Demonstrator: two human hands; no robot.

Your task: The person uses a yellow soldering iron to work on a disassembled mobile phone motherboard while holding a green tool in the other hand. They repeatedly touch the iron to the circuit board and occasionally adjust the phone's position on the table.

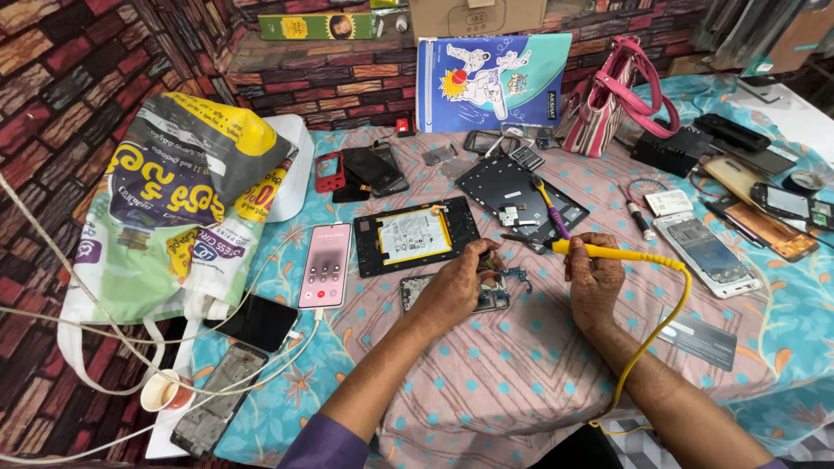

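Note:
My right hand (594, 276) grips a yellow soldering iron (608, 253) whose tip points left toward a small phone circuit board (497, 291) on the cloth. My left hand (458, 285) rests on that board and pinches something small above it; what it is I cannot make out. The iron's yellow cord (653, 330) loops down past my right forearm. Just beyond my hands lies an opened tablet back with a white battery (413, 234).
A pink lit phone (326, 265) lies left of my hands, with dark phones and frames nearer the table edge. A printed plastic bag (187, 200) stands at left, a pink handbag (612, 95) at the back. More phones and parts (708, 252) lie on the right.

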